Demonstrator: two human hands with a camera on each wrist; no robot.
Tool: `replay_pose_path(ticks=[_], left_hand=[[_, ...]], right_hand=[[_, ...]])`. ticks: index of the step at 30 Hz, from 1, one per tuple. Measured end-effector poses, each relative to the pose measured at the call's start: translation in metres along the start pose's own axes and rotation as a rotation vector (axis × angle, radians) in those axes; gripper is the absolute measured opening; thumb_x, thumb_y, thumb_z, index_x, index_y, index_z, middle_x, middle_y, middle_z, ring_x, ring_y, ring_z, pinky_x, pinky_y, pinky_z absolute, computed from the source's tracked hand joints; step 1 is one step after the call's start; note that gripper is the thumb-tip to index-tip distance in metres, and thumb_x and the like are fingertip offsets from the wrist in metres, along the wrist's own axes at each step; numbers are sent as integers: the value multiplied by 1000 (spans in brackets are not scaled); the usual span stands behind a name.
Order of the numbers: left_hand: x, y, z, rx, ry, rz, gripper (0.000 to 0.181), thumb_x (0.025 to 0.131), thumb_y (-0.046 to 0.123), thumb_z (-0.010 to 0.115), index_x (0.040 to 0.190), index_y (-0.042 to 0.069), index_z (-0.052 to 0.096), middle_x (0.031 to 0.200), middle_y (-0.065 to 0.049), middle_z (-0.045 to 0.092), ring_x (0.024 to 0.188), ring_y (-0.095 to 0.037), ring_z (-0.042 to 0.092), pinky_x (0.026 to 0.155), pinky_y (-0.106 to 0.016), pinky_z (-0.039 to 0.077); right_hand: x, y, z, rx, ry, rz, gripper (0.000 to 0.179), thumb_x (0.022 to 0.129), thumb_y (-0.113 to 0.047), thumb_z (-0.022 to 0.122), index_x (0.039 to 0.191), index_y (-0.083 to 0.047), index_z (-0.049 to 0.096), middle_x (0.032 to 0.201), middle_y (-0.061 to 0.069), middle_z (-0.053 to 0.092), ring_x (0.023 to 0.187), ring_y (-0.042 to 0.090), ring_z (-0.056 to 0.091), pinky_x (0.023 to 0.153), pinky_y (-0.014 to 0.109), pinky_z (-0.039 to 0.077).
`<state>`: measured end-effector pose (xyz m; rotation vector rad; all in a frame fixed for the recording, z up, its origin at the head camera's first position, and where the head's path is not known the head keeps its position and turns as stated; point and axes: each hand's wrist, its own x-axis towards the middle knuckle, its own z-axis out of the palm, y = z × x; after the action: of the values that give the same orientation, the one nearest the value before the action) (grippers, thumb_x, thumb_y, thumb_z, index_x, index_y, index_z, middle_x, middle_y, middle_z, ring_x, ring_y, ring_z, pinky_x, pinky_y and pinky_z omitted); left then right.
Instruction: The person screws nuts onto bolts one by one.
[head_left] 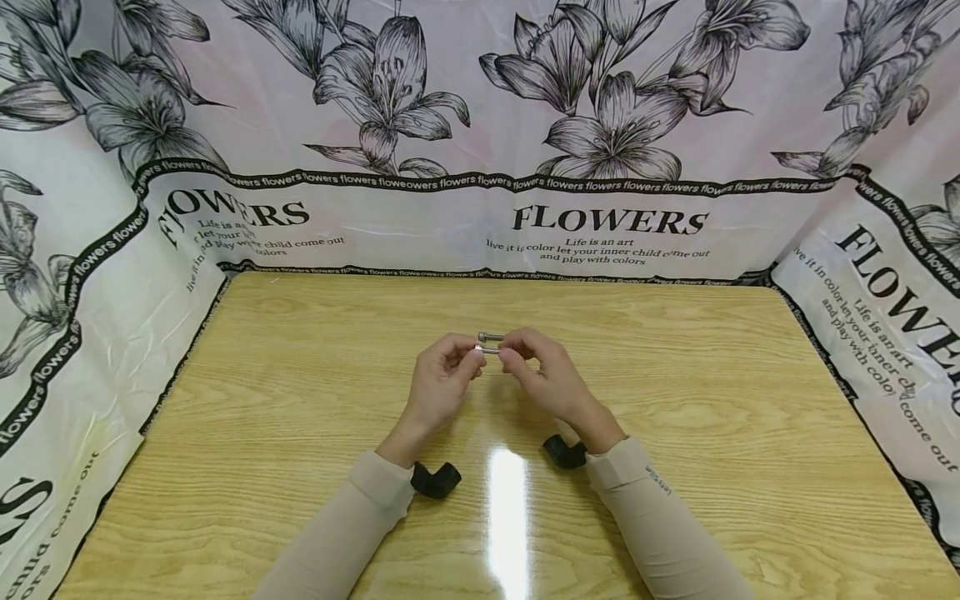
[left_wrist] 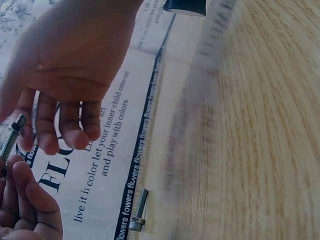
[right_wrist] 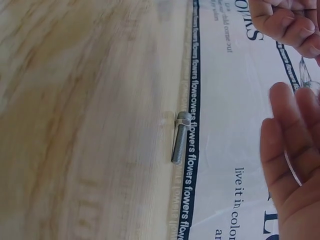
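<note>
Between my two hands, above the table, is a silver threaded bolt (left_wrist: 11, 140) with a nut on it. My left hand (head_left: 441, 373) pinches one end between thumb and fingers. At the other end, the thumb and fingertips of my right hand (head_left: 546, 373) grip it. A second bolt (right_wrist: 180, 140), with a nut close to its head, lies on the table just beyond the hands. The left wrist view shows the left hand (left_wrist: 75, 75) with several fingers bent downward. In the right wrist view the held bolt is out of sight.
The wood-grain table (head_left: 300, 400) has a bright light reflection near its front. Black curved pieces show beside the left wrist (head_left: 437, 481) and the right wrist (head_left: 564, 452). A white flower-printed cloth (head_left: 420, 225) walls the back and both sides.
</note>
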<state>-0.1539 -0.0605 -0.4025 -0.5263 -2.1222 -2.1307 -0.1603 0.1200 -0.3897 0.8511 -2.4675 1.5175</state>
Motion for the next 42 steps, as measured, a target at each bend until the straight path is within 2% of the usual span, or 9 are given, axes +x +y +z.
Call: replay_pose_path(ticks=[5,12,17,20,24,28,32,37,42], left_hand=[[0,0,-1,8,-1,1,9,92,-5,57,98,-11,61,86,-25,61,75,-37,59,71,-43,55],[0,-4,-1,3,2,-11,9,93,-3,58,98,-10,62,86,-25,61,75,-34,59,70,-36,55],[1,-4,0,-3,1,-18,9,92,-4,58,98,-10,61,86,-25,61,75,-32,60,70,-30,54],[0,0,0,0,2,-14,9,92,-6,57,98,-12,60,86,-28,61,75,-39,59,71,-36,55],[0,0,0,2,6,-7,9,92,-7,57,98,-12,60,86,-28,61,75,-41,58,72,-49,53],[-1,0,0,-1,6,-3,9,92,-7,56,98,-13,60,85,-27,61,74,-37,58,73,-55,51],[-1,0,0,5,3,3,9,92,-6,57,98,-11,60,85,-26,61,74,-35,59,71,-48,54],[-1,1,0,11,-3,-3,9,93,-4,57,98,-10,61,86,-25,61,76,-38,59,70,-39,55],[-1,1,0,13,-3,-2,9,93,-5,57,98,-11,61,86,-25,61,76,-42,59,71,-45,54]], right_hand=[[-1,2,0,54,12,-36,27,85,6,66,108,4,51,93,17,60,80,25,58,76,49,51],[0,0,1,-17,16,-68,4,91,6,58,94,4,59,85,19,63,75,26,61,68,37,50],[1,-3,0,-43,12,-21,14,94,4,53,84,-2,61,81,19,62,76,23,58,67,35,47],[0,-2,-1,-22,10,-2,3,92,3,58,93,0,60,86,17,62,78,22,58,70,35,49],[-1,2,0,36,8,-11,23,86,4,65,106,5,53,94,15,61,81,22,58,75,42,51],[0,4,1,44,17,-63,20,86,7,65,102,7,53,92,17,61,78,22,58,75,43,51],[0,3,1,-9,14,-63,4,91,5,59,92,1,58,85,16,62,76,19,57,69,37,49],[1,3,1,-44,7,-25,17,94,3,54,80,-4,60,80,17,61,75,20,54,65,34,45],[0,1,0,-2,4,13,6,91,0,61,97,0,59,88,14,61,79,23,58,71,42,50]])
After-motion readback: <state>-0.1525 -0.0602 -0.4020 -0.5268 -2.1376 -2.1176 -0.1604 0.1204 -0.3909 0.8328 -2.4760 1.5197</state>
